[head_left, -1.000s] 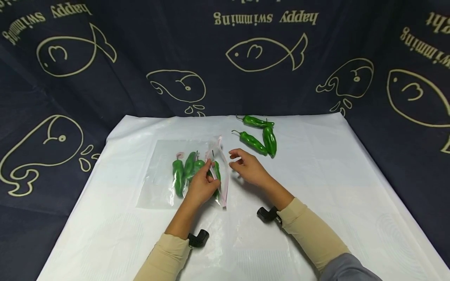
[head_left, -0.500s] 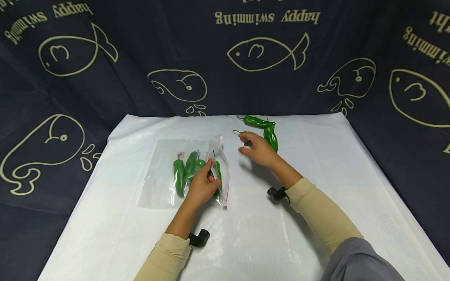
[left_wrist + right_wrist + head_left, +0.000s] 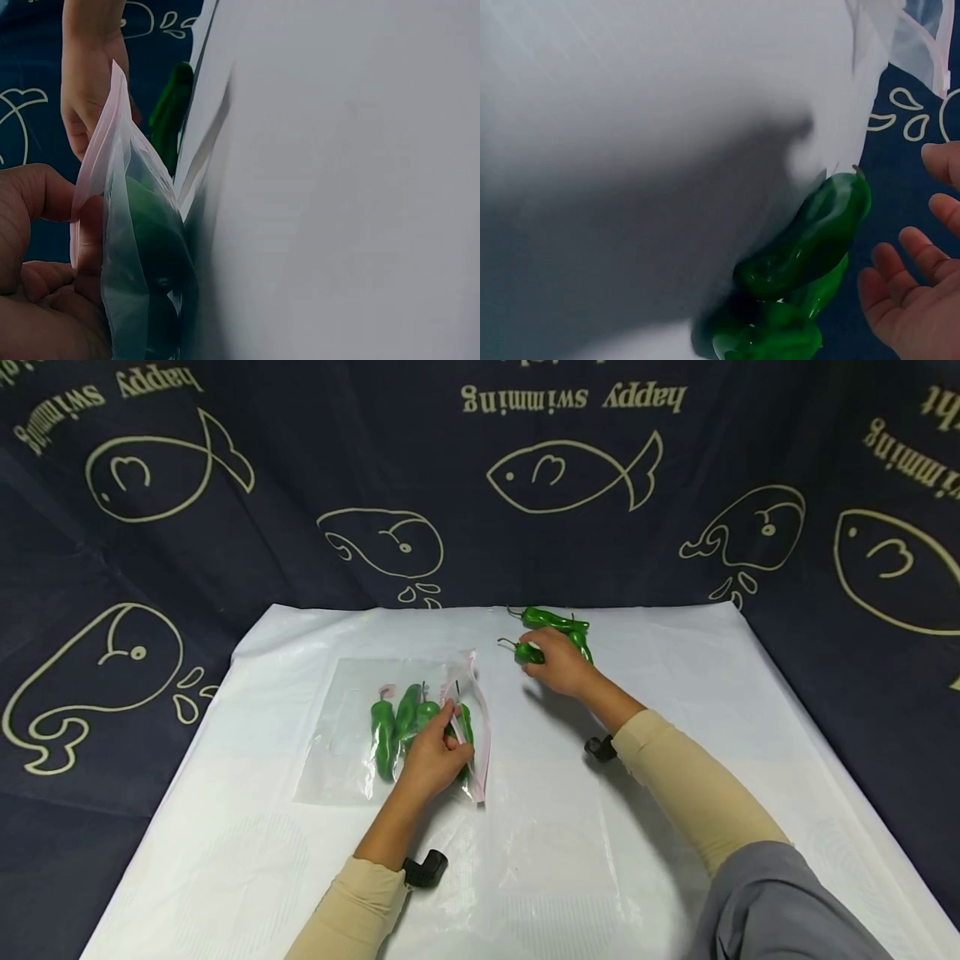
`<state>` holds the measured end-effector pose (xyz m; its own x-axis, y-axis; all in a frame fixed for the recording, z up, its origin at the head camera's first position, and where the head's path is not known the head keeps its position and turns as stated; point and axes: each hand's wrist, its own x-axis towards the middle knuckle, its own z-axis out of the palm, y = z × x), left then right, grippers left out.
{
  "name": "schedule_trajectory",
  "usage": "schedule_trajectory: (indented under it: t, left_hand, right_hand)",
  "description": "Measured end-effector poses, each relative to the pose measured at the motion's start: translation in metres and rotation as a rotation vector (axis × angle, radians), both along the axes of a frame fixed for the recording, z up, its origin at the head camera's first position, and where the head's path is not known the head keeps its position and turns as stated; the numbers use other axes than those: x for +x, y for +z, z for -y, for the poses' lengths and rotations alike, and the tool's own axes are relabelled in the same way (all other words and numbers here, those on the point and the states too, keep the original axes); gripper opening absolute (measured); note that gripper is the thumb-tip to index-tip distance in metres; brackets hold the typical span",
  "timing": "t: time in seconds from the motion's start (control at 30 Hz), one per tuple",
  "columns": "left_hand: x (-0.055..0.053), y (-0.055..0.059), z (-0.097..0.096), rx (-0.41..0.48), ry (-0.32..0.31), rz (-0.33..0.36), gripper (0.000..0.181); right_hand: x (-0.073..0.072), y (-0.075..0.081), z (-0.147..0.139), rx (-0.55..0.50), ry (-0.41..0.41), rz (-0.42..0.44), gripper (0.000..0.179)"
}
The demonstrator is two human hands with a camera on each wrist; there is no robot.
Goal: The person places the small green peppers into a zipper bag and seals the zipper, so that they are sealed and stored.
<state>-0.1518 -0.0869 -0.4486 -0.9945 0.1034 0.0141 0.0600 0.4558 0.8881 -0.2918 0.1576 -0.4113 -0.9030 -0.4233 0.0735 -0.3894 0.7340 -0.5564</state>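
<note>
A clear zip bag (image 3: 341,727) with a pink-edged mouth lies on the table, several green peppers (image 3: 382,739) inside it. My left hand (image 3: 435,756) pinches the bag's mouth edge between thumb and fingers; in the left wrist view the pink zip strip (image 3: 105,142) stands up from that grip. My right hand (image 3: 562,664) is over a loose green pepper (image 3: 528,653), hiding much of it. In the right wrist view the fingers of the right hand (image 3: 922,292) are spread and lightly bent beside a pepper (image 3: 806,240), with a gap between.
Two other green peppers (image 3: 551,620) lie at the table's far edge, one partly behind the right hand. A white cloth (image 3: 247,860) covers the table. A dark curtain (image 3: 450,468) with fish drawings hangs behind it.
My right hand has moved from beside the bag's mouth, away and to the right, to the nearest loose pepper. The left hand keeps its pinch on the bag.
</note>
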Motion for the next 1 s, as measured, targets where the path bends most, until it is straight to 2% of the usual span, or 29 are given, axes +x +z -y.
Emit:
schedule_trajectory:
  t: [0.3, 0.43, 0.6, 0.8, 1.0]
  left_hand:
    - [0.001, 0.001, 0.002, 0.001, 0.006, 0.018, 0.082]
    - [0.000, 0.001, 0.003, 0.003, 0.017, 0.020, 0.082]
    - [0.000, 0.000, 0.002, 0.005, -0.007, 0.019, 0.082]
    - [0.000, 0.001, 0.001, 0.007, 0.007, 0.020, 0.082]
    - [-0.001, 0.000, 0.002, -0.003, 0.012, 0.016, 0.082]
  right_hand:
    - [-0.012, -0.004, 0.006, 0.210, 0.004, 0.009, 0.061]
    - [-0.017, -0.007, 0.010, 0.229, -0.001, 0.018, 0.062]
    - [-0.020, -0.012, 0.007, 0.251, -0.039, 0.048, 0.062]
    - [-0.023, -0.015, 0.005, 0.285, -0.043, 0.043, 0.061]
    - [-0.024, -0.016, 0.004, 0.259, -0.048, 0.054, 0.060]
